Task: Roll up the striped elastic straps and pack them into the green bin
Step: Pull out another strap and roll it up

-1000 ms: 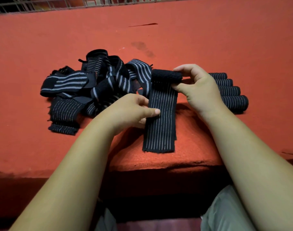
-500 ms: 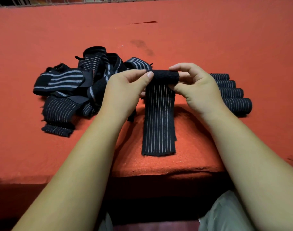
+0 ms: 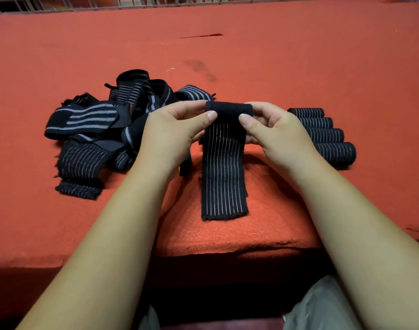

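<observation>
A black strap with thin grey stripes (image 3: 224,177) lies lengthwise toward me on the red felt table (image 3: 299,55). Its far end is curled into a small roll. My left hand (image 3: 172,134) pinches that roll's left end with thumb and fingers. My right hand (image 3: 277,132) pinches its right end the same way. A loose heap of unrolled straps (image 3: 96,129) lies left of my hands. Several finished rolls (image 3: 327,136) lie side by side behind my right hand. No green bin is in view.
The table's near edge (image 3: 227,248) runs just below the strap's free end. A wire rack (image 3: 84,2) lines the far edge. A dark stain (image 3: 201,70) marks the felt beyond the heap.
My left hand rose from the strap's middle to the rolled end and now pinches it. Both thumbs have closed in on the roll.
</observation>
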`<state>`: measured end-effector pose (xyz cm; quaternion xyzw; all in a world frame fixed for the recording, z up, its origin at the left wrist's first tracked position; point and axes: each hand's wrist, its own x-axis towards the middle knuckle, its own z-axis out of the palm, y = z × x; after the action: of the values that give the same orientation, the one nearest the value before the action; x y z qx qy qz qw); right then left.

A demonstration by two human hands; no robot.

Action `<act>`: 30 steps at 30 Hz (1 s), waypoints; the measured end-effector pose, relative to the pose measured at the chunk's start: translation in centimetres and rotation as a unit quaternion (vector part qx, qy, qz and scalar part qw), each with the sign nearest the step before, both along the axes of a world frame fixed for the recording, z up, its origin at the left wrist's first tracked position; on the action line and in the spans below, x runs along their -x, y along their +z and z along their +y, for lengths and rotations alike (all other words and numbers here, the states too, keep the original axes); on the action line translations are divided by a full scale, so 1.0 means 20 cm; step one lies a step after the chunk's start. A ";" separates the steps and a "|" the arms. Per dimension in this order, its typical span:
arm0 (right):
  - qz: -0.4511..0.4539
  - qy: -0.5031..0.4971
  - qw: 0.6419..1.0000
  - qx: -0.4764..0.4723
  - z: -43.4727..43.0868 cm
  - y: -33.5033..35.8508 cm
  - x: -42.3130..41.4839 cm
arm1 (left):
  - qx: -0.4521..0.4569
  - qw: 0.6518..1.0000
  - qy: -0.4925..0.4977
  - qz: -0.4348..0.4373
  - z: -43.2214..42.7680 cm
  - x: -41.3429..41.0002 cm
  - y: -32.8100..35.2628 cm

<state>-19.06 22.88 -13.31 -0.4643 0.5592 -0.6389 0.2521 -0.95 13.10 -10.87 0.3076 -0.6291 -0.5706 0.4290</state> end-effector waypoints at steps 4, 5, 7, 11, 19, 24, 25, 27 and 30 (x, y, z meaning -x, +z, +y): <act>-0.004 0.015 1.000 -0.007 0.01 0.00 0.00 | -0.001 1.000 0.005 -0.012 0.00 0.00 0.00; 0.003 0.015 1.000 -0.006 0.01 0.00 0.00 | -0.001 1.000 0.007 -0.019 0.00 0.00 0.00; 0.016 0.010 1.000 -0.006 0.01 0.00 0.00 | 0.000 0.999 0.003 -0.033 0.00 0.00 0.00; 0.030 0.015 0.999 -0.007 0.01 0.00 0.01 | -0.006 0.999 -0.016 -0.035 -0.01 -0.01 0.02; 0.001 0.030 1.000 -0.005 0.01 0.00 0.01 | -0.012 0.999 -0.031 -0.033 -0.02 -0.03 0.01; -0.071 0.044 0.996 -0.017 0.00 0.00 0.00 | -0.012 0.999 -0.038 -0.017 -0.02 -0.04 0.01; -0.066 0.042 0.997 -0.022 0.00 0.00 0.00 | -0.008 0.999 -0.042 -0.018 -0.02 -0.04 0.01; -0.043 0.039 0.998 -0.030 0.01 -0.01 0.00 | -0.004 0.999 -0.046 -0.018 -0.02 -0.05 0.01; -0.019 0.026 0.999 -0.025 0.01 -0.01 0.01 | 0.003 0.999 -0.030 -0.030 -0.03 -0.05 0.01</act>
<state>-19.33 23.04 -13.50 -0.4598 0.5578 -0.6266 0.2911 0.00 12.45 -10.65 0.3045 -0.6526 -0.5715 0.3934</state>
